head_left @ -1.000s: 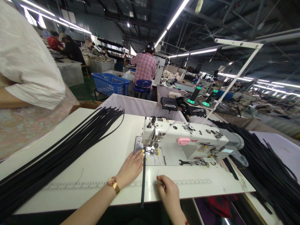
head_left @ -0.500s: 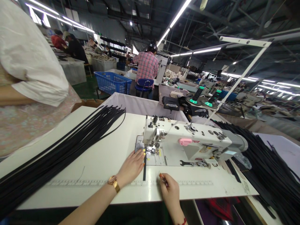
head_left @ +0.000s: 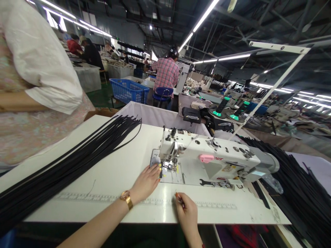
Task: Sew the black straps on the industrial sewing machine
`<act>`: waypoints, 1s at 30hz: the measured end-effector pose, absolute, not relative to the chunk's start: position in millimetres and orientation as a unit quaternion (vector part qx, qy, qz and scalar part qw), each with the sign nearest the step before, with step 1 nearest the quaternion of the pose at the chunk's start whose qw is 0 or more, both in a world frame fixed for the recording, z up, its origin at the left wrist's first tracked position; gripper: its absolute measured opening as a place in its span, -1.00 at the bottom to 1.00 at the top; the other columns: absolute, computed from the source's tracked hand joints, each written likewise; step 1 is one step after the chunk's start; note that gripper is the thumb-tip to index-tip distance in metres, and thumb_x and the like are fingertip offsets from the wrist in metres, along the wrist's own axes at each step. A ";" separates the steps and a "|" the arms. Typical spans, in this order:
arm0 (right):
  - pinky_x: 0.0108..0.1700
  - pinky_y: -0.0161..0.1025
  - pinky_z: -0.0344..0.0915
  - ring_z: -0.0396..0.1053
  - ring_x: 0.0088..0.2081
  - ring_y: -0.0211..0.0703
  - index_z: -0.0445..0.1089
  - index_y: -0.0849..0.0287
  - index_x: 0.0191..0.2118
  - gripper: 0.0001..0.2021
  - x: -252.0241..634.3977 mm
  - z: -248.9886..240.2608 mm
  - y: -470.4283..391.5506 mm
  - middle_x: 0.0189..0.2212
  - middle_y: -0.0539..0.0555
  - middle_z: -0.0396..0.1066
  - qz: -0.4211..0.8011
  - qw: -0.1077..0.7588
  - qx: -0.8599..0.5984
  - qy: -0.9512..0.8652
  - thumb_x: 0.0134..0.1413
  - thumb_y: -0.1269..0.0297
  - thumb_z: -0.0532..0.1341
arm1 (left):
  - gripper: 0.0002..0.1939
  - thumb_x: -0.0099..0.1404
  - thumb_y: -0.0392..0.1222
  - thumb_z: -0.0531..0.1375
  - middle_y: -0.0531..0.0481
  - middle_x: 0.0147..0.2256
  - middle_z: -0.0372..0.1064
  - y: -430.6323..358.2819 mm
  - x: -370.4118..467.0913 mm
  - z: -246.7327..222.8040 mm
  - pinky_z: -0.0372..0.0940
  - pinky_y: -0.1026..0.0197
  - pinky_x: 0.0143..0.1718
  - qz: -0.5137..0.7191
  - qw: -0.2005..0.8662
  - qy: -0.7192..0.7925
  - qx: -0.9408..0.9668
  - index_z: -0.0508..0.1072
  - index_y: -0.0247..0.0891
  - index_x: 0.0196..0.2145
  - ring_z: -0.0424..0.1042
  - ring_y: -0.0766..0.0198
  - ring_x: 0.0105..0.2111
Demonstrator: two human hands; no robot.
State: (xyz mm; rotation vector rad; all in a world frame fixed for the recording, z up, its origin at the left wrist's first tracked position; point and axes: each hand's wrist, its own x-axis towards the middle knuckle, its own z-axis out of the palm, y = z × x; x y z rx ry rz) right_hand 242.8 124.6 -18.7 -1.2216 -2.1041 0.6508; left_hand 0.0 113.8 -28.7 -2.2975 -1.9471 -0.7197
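My left hand [head_left: 147, 182], with a gold watch on its wrist, lies flat on the table, fingers stretched toward the presser foot of the sewing machine [head_left: 207, 155]. Along its fingertips runs a narrow black strap [head_left: 160, 174]; only a short end shows in front of the foot, and the fingers seem to touch its edge. Nearer the front edge, my right hand [head_left: 187, 208] is closed, thumb and forefinger pinched. A small dark thing shows inside its curled fingers, too hidden to name.
Long black straps [head_left: 103, 148] lie bundled on the left, and more straps [head_left: 292, 172] on the right. A wrench [head_left: 205, 182] rests by the machine base. A ruler scale [head_left: 214, 204] runs along the front. One person in white sleeves [head_left: 49, 62] stands close at left.
The black strap has moved away from me under the presser foot, so its front end is much shorter. Both hands keep nearly the same place; the view has shifted slightly.
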 end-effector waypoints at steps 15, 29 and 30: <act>-0.43 -0.32 0.09 0.28 -0.52 -0.24 0.43 0.16 -0.36 -0.67 241.6 -13.1 122.8 -0.55 0.01 0.40 0.212 0.290 -0.460 -0.812 0.28 0.15 0.01 | -0.58 0.43 -0.21 -0.04 -0.13 0.22 0.24 125.1 -4.1 -23.3 0.08 -0.14 0.25 -0.223 0.027 -0.636 -0.738 0.28 -0.25 0.20 0.18 0.05 0.23; -0.43 -0.31 0.07 0.30 -0.52 -0.23 0.44 0.16 -0.35 -0.67 239.9 -9.8 123.1 -0.54 0.03 0.42 0.205 0.275 -0.466 -0.815 0.28 0.14 0.01 | -0.55 0.43 -0.20 -0.05 -0.10 0.23 0.21 127.0 -3.4 -24.0 0.06 -0.13 0.25 -0.205 0.027 -0.644 -0.736 0.25 -0.26 0.22 0.15 0.04 0.24; -0.42 -0.31 0.07 0.31 -0.51 -0.23 0.44 0.16 -0.35 -0.67 239.9 -9.9 122.8 -0.53 0.03 0.43 0.206 0.275 -0.466 -0.815 0.28 0.14 0.01 | -0.55 0.43 -0.19 -0.05 -0.10 0.23 0.21 126.8 -3.4 -23.8 0.06 -0.13 0.25 -0.205 0.027 -0.645 -0.736 0.25 -0.25 0.22 0.15 0.04 0.24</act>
